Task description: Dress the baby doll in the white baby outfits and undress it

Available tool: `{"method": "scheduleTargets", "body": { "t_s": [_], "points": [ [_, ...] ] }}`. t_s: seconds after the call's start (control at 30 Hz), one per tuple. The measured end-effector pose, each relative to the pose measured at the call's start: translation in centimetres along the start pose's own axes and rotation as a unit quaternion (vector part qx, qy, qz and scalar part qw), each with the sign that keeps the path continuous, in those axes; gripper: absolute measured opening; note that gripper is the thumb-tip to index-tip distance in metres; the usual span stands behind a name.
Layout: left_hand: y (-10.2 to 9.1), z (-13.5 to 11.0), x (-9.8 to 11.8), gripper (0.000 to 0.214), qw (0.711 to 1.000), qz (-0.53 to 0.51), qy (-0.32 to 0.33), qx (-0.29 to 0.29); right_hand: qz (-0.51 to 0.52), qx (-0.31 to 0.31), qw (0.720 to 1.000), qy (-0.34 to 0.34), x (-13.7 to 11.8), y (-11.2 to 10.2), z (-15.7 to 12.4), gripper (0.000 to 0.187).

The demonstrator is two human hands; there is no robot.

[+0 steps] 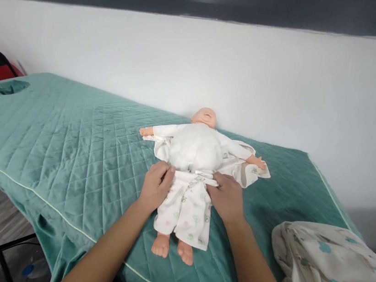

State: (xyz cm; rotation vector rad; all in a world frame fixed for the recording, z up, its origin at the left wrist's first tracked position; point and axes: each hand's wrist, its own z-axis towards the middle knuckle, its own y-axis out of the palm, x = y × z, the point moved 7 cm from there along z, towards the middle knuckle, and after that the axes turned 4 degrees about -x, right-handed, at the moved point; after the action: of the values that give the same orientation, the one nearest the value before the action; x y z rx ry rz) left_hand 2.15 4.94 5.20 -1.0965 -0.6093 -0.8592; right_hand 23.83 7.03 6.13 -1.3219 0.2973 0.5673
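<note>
A baby doll (206, 116) lies on its back with its arms spread and its bare feet toward me. White printed pants (186, 205) cover its legs, and its torso is white. My left hand (157, 184) is closed on the pants' waistband at the left hip. At the other hip, my right hand (227, 196) pinches the waistband, which looks folded there. An opened white printed shirt (248, 173) spreads out under the doll's arms, mostly on the right. Parts of the waistband are hidden behind my fingers.
The doll rests on a bed with a green quilted cover (80, 145), which has a face hole (11, 87) at the far left. A crumpled patterned blanket (326, 270) lies at the right. Behind stands a white wall (133, 55).
</note>
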Motion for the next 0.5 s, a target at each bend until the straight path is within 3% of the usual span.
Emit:
{"method": "scheduleTargets", "body": {
  "t_s": [0.13, 0.3, 0.5],
  "points": [
    [0.1, 0.2, 0.2, 0.038, 0.999, 0.046, 0.01, 0.01, 0.071, -0.062, 0.994, -0.063, -0.9, 0.3, -0.6, 0.031],
    [0.2, 0.1, -0.2, 0.036, 0.998, 0.047, 0.021, 0.027, 0.121, -0.077, 0.983, -0.111, -2.0, 0.2, -2.6, 0.038],
    [0.3, 0.0, -0.4, 0.035, 0.998, 0.045, 0.032, 0.035, 0.196, -0.13, 0.969, -0.072, -2.5, 1.2, -4.7, 0.046]
  ]
}}
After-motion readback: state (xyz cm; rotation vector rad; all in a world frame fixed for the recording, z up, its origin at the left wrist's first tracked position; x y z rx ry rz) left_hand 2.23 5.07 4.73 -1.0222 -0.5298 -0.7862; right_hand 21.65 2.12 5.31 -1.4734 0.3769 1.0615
